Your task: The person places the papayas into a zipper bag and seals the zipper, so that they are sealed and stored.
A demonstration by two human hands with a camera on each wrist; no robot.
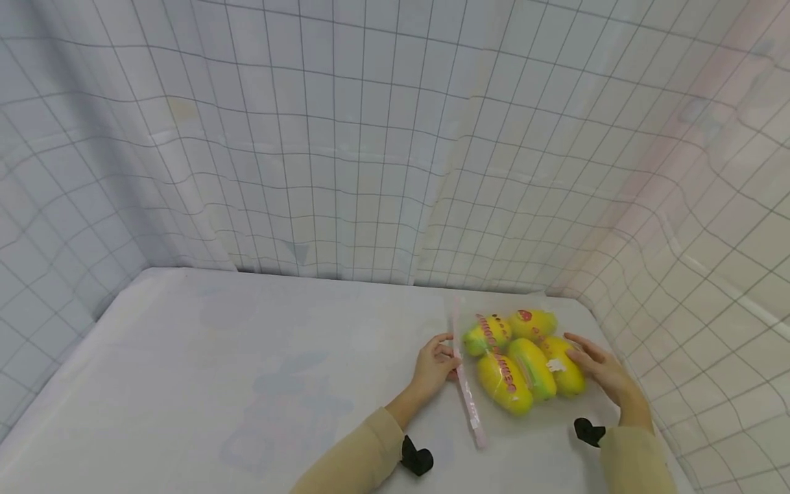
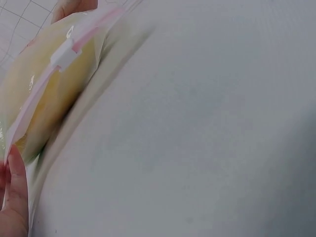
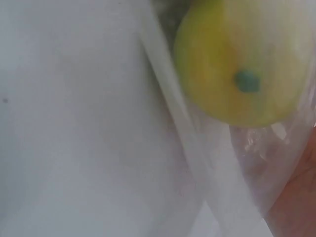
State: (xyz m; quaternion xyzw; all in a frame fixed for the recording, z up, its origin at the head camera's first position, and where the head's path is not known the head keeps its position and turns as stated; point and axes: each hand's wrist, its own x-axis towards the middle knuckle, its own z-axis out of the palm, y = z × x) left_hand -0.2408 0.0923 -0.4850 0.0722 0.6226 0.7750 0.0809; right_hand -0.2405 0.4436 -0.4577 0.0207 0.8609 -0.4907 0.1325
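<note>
A clear zip bag (image 3: pixel 261 168) with red lettering lies on the right part of the table, holding several yellow, green-tinged fruits (image 1: pixel 505 385) that look like mangoes or small papayas. Along its left side runs a pink zip strip (image 1: pixel 469 403), which carries a white slider (image 2: pixel 65 54) in the left wrist view. My left hand (image 1: pixel 434 367) pinches that strip near its middle between thumb and fingers. At the bag's right side, my right hand (image 1: pixel 603 374) rests with extended fingers against the rightmost fruit. One rounded fruit end (image 3: pixel 242 64) shows blurred through plastic in the right wrist view.
A white cloth with faint prints covers the table (image 1: pixel 247 370). Grid-patterned curtains (image 1: pixel 345 151) hang behind it and along both sides, with the right curtain (image 1: pixel 728 274) close to my right arm. Black wrist mounts (image 1: pixel 417 458) stick out near both sleeves.
</note>
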